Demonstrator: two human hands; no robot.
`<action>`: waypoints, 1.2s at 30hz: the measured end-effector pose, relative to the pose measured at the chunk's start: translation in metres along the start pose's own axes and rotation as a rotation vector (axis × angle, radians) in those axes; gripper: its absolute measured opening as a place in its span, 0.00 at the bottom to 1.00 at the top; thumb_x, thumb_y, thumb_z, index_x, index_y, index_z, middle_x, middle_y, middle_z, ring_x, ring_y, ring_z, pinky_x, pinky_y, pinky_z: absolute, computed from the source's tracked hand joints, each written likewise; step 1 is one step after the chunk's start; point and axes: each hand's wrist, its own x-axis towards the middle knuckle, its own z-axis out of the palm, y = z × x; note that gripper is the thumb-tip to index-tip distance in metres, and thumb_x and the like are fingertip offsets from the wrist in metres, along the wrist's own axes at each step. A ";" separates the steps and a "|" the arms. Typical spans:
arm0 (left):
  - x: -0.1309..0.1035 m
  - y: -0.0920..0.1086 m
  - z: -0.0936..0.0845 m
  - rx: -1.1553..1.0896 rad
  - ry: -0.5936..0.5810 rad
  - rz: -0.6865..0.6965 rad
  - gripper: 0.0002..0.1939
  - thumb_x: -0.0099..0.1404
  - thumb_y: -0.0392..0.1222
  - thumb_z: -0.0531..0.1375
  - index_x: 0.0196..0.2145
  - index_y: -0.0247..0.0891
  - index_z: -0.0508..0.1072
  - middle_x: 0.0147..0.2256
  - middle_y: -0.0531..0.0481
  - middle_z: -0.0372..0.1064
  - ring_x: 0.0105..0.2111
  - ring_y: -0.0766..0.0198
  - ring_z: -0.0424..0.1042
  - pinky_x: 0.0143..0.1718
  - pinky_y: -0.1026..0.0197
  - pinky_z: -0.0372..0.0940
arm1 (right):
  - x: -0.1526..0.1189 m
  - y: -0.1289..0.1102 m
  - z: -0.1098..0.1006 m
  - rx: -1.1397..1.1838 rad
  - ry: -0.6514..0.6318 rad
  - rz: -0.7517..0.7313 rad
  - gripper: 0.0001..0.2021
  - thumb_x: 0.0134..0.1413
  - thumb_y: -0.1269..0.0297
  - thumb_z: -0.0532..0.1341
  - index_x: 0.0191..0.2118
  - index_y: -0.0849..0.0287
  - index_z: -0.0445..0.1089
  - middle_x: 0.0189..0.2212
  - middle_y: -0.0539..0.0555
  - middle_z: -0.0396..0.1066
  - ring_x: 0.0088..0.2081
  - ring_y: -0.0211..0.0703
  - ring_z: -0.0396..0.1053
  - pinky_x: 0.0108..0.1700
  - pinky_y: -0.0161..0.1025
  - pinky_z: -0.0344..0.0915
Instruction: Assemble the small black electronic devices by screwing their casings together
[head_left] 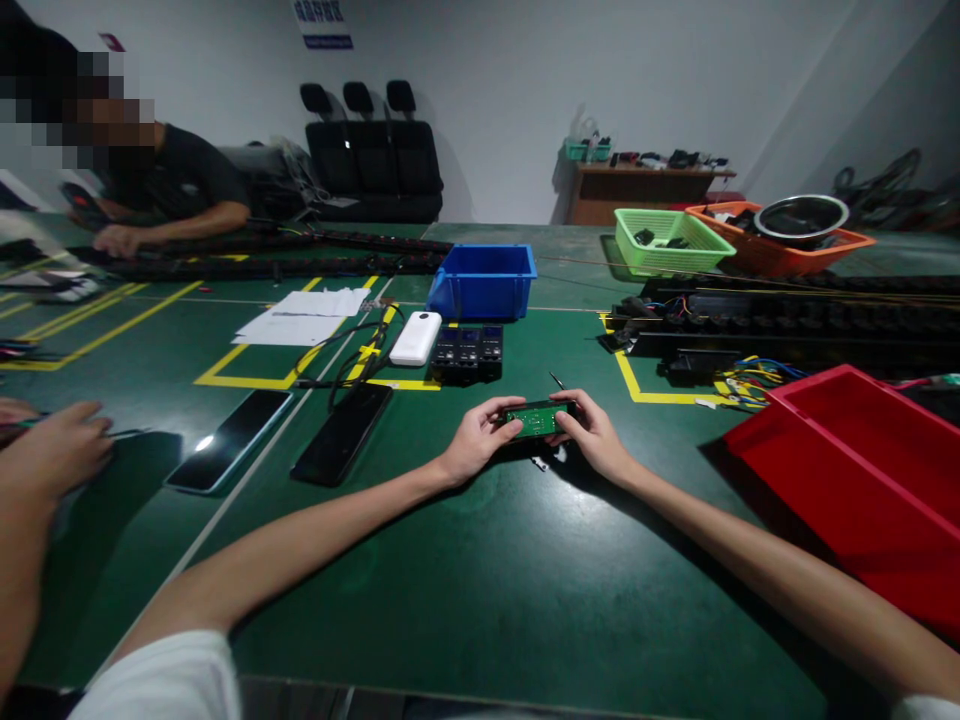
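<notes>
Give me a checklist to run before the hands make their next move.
1. Left hand on the black-edged green rectangular circuit board: ok, holding one end.
2. Right hand on it: ok, holding the other end.
3. Green face visible: ok, in plain view.
4. Underside: cannot tell, hidden.
5. Loose bits put away: not ok, a small pale piece lies on the smooth green tabletop near the hands.

The single view looks from the person's head, at the near side of the green worktable (480,600), facing forward and down across it. The left hand (480,440) and right hand (596,438) show fairly near, over the worktable, while the wide frame reaches the pale wall (510,120) beyond the worktable's far edge.
</notes>
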 end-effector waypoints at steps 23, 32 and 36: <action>-0.001 0.005 0.003 -0.027 -0.072 -0.027 0.31 0.53 0.43 0.70 0.53 0.33 0.69 0.51 0.39 0.70 0.50 0.54 0.71 0.57 0.50 0.63 | -0.003 -0.002 0.001 -0.156 -0.001 -0.048 0.19 0.54 0.55 0.63 0.49 0.55 0.64 0.39 0.53 0.68 0.26 0.39 0.70 0.29 0.40 0.70; -0.001 0.002 0.002 -0.077 -0.031 -0.020 0.34 0.54 0.42 0.70 0.56 0.34 0.64 0.51 0.38 0.70 0.50 0.54 0.72 0.56 0.49 0.64 | -0.003 -0.005 0.002 -0.097 0.003 -0.015 0.18 0.54 0.54 0.64 0.47 0.55 0.62 0.36 0.51 0.68 0.26 0.39 0.70 0.29 0.40 0.70; -0.002 0.002 0.003 -0.034 -0.067 0.003 0.34 0.52 0.42 0.71 0.56 0.37 0.67 0.57 0.38 0.66 0.53 0.52 0.71 0.57 0.49 0.64 | -0.003 -0.003 0.001 -0.119 0.022 -0.015 0.17 0.54 0.53 0.63 0.44 0.54 0.62 0.36 0.50 0.67 0.26 0.39 0.69 0.28 0.40 0.70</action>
